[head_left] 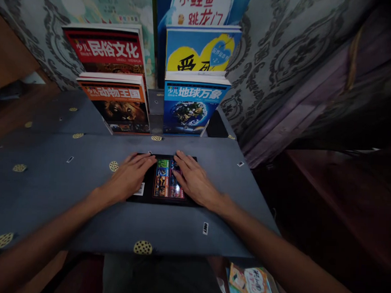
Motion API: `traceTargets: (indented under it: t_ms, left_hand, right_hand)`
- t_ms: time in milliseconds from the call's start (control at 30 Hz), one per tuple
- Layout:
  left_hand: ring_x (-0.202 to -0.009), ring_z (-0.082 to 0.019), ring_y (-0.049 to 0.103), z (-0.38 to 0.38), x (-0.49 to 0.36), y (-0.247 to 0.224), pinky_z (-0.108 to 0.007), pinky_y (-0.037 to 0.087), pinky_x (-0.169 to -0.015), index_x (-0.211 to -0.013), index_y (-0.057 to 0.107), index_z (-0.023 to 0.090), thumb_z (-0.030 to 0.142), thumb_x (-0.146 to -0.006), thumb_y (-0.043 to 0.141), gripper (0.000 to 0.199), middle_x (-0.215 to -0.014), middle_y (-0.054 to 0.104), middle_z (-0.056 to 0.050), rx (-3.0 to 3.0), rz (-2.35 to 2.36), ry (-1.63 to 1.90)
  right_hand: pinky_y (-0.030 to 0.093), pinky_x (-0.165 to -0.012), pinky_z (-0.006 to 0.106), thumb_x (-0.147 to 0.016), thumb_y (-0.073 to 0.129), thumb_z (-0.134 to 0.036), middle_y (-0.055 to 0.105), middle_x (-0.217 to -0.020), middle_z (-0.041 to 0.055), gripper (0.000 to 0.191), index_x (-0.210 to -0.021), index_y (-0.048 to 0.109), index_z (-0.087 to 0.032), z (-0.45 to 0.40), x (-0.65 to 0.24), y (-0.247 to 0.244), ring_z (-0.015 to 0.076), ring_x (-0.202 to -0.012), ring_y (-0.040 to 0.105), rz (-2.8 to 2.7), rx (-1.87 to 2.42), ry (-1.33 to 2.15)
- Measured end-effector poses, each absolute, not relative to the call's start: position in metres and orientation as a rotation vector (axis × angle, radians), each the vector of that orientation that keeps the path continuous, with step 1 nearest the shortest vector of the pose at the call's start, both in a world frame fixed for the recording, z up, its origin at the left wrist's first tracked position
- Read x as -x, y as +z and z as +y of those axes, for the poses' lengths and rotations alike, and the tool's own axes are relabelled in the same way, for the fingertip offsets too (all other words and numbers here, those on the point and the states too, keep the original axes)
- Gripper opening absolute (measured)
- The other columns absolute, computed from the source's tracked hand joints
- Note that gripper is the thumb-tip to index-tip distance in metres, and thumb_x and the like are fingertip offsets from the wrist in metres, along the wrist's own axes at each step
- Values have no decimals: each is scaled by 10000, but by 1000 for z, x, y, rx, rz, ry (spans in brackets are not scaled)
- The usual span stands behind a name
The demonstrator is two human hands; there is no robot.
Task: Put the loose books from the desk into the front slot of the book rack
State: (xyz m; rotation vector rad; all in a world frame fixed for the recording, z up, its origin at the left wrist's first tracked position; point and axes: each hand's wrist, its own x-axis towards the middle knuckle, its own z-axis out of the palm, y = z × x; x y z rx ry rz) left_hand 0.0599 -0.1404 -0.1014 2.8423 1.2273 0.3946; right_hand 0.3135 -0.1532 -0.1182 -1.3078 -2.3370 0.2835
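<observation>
Under left hand (131,176) and right hand (195,181), black book (168,178), partly hidden

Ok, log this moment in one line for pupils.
left hand: on left side of black book | right hand: on its right side | book: flat on table | behind: lion-cover book, Earth-cover book

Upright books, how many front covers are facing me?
6. Left, front to back: orange book, red book, pale green book. Right, front to back: globe book, yellow-heart book, large blue book. More may be hidden behind them.
</observation>
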Motion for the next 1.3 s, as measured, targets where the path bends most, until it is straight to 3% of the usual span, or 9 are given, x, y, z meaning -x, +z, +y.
traceTargets:
  t_ms: [233, 367, 500, 667, 767, 900, 1067, 1200, 1300]
  left_hand:
    - [-1073, -260, 672, -135, -49, -90, -451, 510, -980, -1280, 539, 184, 130, -951, 372, 373, -1134, 723, -110, -2803, 1467, 318]
    - [-969, -276, 682, -130, -29, -89, -466, 542, -908, -1238, 556, 185, 253, -1007, 360, 310, -1071, 721, -106, -2693, 1578, 271]
    - [-1169, -305, 619, -133, -22, -90, -512, 508, -1000, -1266, 557, 174, 423, -1033, 379, 385, -1258, 658, -144, -2696, 1432, 438]
    - [-1470, -328, 349, -152, -36, -88, -589, 310, -1199, -1328, 553, 241, 651, -898, 567, 595, -1509, 499, -119, -2791, 855, 390]
    - [-1499, -341, 297, -158, -41, -90, -650, 213, -1221, -1392, 517, 270, 619, -872, 632, 637, -1523, 493, -106, -2833, 750, 311]
    - [-1498, -343, 292, -149, -32, -89, -647, 305, -1172, -1373, 543, 295, 522, -938, 591, 492, -1514, 500, -98, -2865, 821, 316]
    - [-1381, -310, 433, -138, -21, -82, -553, 447, -1079, -1288, 608, 276, 404, -1009, 496, 327, -1437, 542, -102, -2869, 937, 375]
    - [-1140, -255, 579, -134, -29, -86, -470, 526, -974, -1253, 627, 233, 286, -1040, 386, 326, -1228, 630, -95, -2754, 1137, 423]
    - [-1108, -226, 604, -133, -39, -90, -437, 528, -984, -1228, 623, 223, 278, -1040, 361, 326, -1202, 634, -75, -2645, 1196, 461]
  right_hand:
    - [370, -1202, 538, -1016, 411, -291, 472, -1528, 245, 494, -1412, 532, -20, -154, -312, -117, 321, -1441, 443, -2347, 1326, 294]
    - [378, -1195, 546, -1018, 407, -305, 477, -1535, 213, 481, -1417, 540, -72, -154, -313, -118, 311, -1433, 458, -2328, 1319, 290]
    - [383, -1185, 570, -1015, 409, -311, 473, -1538, 213, 478, -1417, 542, -89, -154, -313, -118, 319, -1433, 455, -2315, 1308, 316]
    - [394, -1181, 551, -1006, 424, -287, 486, -1524, 227, 473, -1399, 548, -55, -154, -311, -115, 320, -1420, 472, -2343, 1328, 281]
    - [444, -1136, 534, -997, 457, -267, 535, -1489, 207, 433, -1372, 576, -84, -156, -310, -106, 321, -1356, 538, -2375, 1388, 213]
    - [561, -894, 440, -1005, 472, -258, 721, -1187, 169, 329, -1238, 657, -117, -161, -312, -86, 310, -1084, 679, -2426, 1593, 134]
    - [478, -658, 320, -1023, 455, -281, 751, -973, 103, 256, -1046, 689, -179, -180, -319, -72, 248, -867, 704, -2427, 1705, 138]
    - [428, -636, 298, -1019, 470, -266, 761, -929, 76, 229, -1006, 684, -184, -199, -309, -75, 214, -807, 705, -2478, 1570, 253]
    - [407, -629, 294, -1006, 497, -255, 769, -885, 73, 203, -989, 687, -184, -204, -299, -76, 208, -775, 709, -2579, 1446, 273]
